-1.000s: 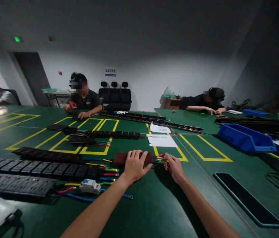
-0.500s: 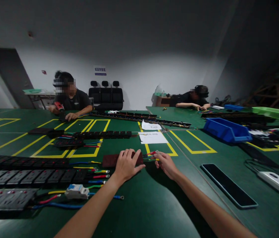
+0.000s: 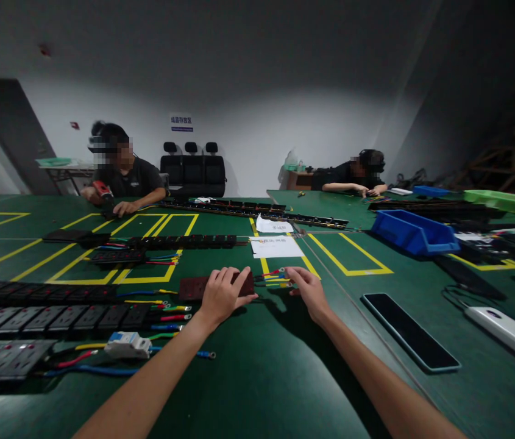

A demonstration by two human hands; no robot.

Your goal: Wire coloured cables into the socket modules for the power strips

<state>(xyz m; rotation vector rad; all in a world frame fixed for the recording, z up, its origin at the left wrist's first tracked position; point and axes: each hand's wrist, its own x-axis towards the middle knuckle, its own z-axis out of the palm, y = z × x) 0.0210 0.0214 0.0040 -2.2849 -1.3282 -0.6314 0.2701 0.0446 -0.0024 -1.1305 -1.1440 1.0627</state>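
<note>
A short dark red power strip (image 3: 191, 288) lies across the table in front of me. My left hand (image 3: 221, 294) grips it from above, fingers over the top and thumb along the near side. From its right end come several thin coloured wires (image 3: 270, 277) tipped with ring terminals. Beside those tips is my right hand (image 3: 308, 291), finger and thumb apart around the wire ends; no firm pinch shows. To the left lie longer black socket strips (image 3: 56, 320) with coloured leads, and a white and blue circuit breaker (image 3: 128, 345) among the wires.
White paper sheets (image 3: 275, 247) lie beyond my hands. A phone (image 3: 410, 331), a white power bank-like device (image 3: 506, 332) and a blue bin (image 3: 415, 233) are on the right. Across the green table (image 3: 248, 390), one person holds a red drill (image 3: 103, 190); another leans on the far table.
The view has shifted slightly, moving the scene left and up. My right hand's fingers have opened a little around the wire ends, which now fan out. My left hand stays on the strip.
</note>
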